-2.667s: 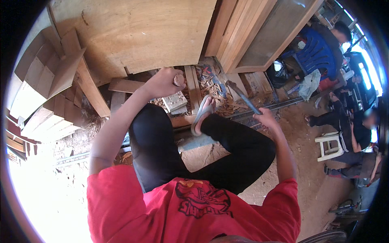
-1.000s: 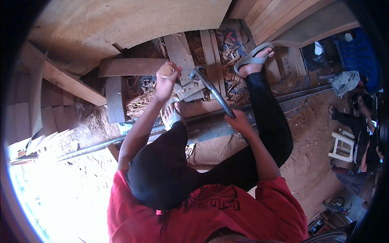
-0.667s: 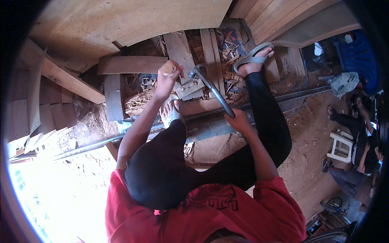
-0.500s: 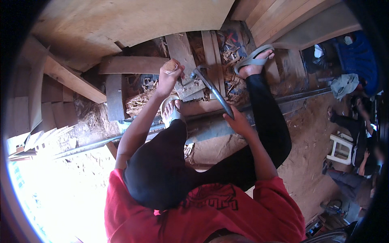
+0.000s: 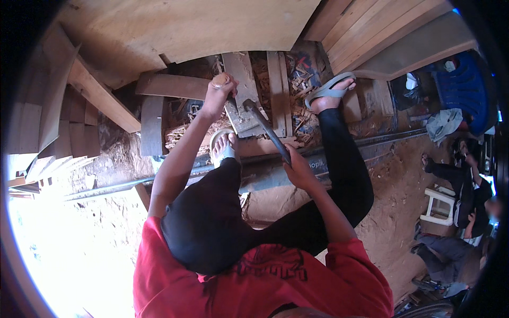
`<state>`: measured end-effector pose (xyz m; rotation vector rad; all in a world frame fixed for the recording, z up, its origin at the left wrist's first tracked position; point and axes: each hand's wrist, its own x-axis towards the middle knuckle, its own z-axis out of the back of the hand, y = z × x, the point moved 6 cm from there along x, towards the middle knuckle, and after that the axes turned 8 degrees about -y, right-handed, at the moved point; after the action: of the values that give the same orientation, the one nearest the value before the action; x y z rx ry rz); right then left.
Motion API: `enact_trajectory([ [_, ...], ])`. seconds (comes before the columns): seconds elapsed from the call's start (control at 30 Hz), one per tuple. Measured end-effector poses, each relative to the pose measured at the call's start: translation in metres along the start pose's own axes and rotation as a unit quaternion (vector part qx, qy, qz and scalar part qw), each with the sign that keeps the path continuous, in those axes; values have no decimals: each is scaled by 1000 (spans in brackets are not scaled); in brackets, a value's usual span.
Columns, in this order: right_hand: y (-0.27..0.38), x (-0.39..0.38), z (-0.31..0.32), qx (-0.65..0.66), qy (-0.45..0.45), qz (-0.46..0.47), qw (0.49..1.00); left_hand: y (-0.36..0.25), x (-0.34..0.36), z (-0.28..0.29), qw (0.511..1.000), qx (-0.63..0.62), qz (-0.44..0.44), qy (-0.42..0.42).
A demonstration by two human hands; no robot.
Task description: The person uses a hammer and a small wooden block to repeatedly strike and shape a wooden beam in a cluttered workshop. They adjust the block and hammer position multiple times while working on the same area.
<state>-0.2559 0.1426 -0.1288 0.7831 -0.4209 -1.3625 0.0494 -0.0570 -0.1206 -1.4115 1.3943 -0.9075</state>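
My left hand (image 5: 216, 98) is closed round the wooden handle of a chisel (image 5: 220, 80), whose dark blade points down at a plank (image 5: 241, 71). The plank has a cut, pale patch near its close end, beside the blade. In my right hand (image 5: 301, 170) is a hammer (image 5: 274, 139), gripped near the end of its dark handle. The hammer's head hangs over the plank, just right of the chisel blade and apart from the handle top. My left foot (image 5: 225, 147), in a sandal, rests by the plank's near end.
Wood chips (image 5: 180, 132) lie around the boards. A large plywood sheet (image 5: 185, 26) spans the far side. Leaning boards (image 5: 101, 103) stand at left. A long metal pipe (image 5: 122, 189) crosses before me. At right are a blue chair (image 5: 461, 90), a white stool (image 5: 439, 204) and seated people.
The hammer has swung, its head now lower and nearer the plank, and my right hand has come slightly closer to me. My left hand still grips the chisel; the blade now shows.
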Motion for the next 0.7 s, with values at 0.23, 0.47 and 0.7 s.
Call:
enact_trajectory([
  [0.23, -5, -5, -18, 63, 79, -83, 991, 18, 4, 8, 998, 4, 57, -22],
  [0.47, -27, -8, -30, 269, 80, -194, 940, 14, -1, 9, 998, -47, 43, -30],
  [0.7, -26, -4, -28, 252, 111, -248, 929, 11, -5, -5, 1000, 24, 17, -1],
])
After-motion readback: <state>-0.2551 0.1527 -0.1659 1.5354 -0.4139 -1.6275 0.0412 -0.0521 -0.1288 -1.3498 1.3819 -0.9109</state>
